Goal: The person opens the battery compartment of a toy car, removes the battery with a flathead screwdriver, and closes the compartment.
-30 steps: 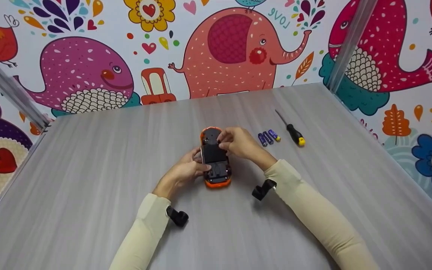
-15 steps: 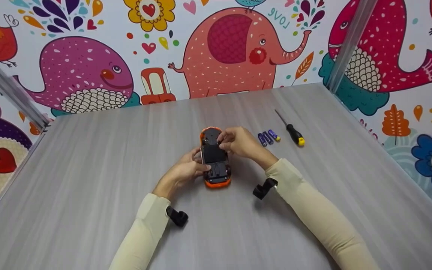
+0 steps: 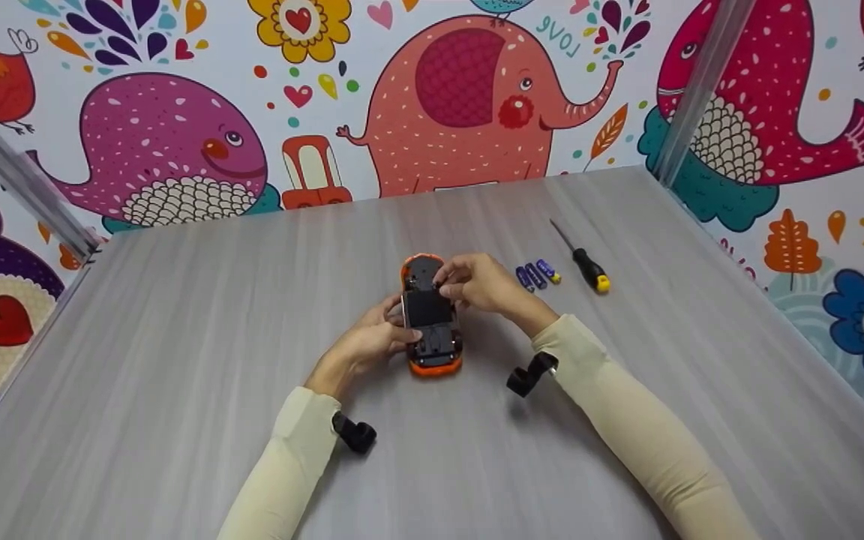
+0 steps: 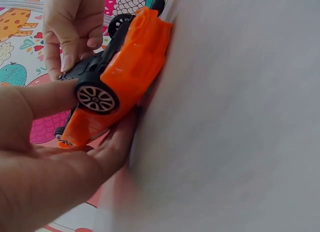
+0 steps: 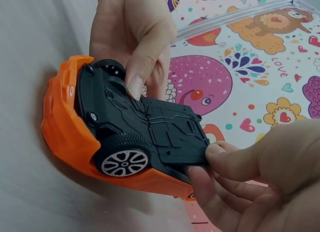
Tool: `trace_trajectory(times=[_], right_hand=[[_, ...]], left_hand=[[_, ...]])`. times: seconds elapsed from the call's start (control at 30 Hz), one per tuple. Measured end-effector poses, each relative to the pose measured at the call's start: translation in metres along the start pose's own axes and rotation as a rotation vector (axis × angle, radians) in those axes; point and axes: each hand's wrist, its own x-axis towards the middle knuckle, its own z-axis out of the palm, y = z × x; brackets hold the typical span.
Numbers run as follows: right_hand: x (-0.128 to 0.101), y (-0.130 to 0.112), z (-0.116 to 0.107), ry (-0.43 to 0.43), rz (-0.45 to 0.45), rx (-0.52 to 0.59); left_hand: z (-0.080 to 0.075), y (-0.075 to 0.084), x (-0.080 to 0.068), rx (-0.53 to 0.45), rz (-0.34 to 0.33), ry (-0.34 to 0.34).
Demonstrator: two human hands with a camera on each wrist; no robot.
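Note:
An orange toy car (image 3: 436,369) is upside down at the middle of the table, its black underside facing up. My left hand (image 3: 372,341) grips it from the left; in the left wrist view the thumb lies by a wheel (image 4: 97,97), with fingers beneath the orange body (image 4: 132,62). At the far right part of the underside is my right hand (image 3: 484,286). The right wrist view shows its thumb and a finger pinching the corner of a flat black cover (image 5: 175,129), whose edge stands a little proud of the car.
Several blue batteries (image 3: 535,277) lie side by side to the right of the car. Beyond them is a screwdriver (image 3: 589,268) with a black and yellow handle. A patterned wall panel (image 3: 312,97) borders the table (image 3: 199,337) at the back.
My right wrist and sleeve have shifted very slightly up and to the right. Both hands keep their places on the toy car, which stays put.

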Motion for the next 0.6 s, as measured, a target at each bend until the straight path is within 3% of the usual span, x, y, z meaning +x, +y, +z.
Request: trace_trajectory(times=[0.33, 0.6], right_hand=[[-0.0001, -0.0010, 0.0032, 0.053, -0.026, -0.111], [0.0001, -0.0006, 0.0049, 0.063, 0.030, -0.159]], left_hand=[[-0.0015, -0.0009, 0.0009, -0.007, 0.016, -0.008], [-0.0012, -0.0029, 0.0020, -0.011, 0.008, 0.006]])
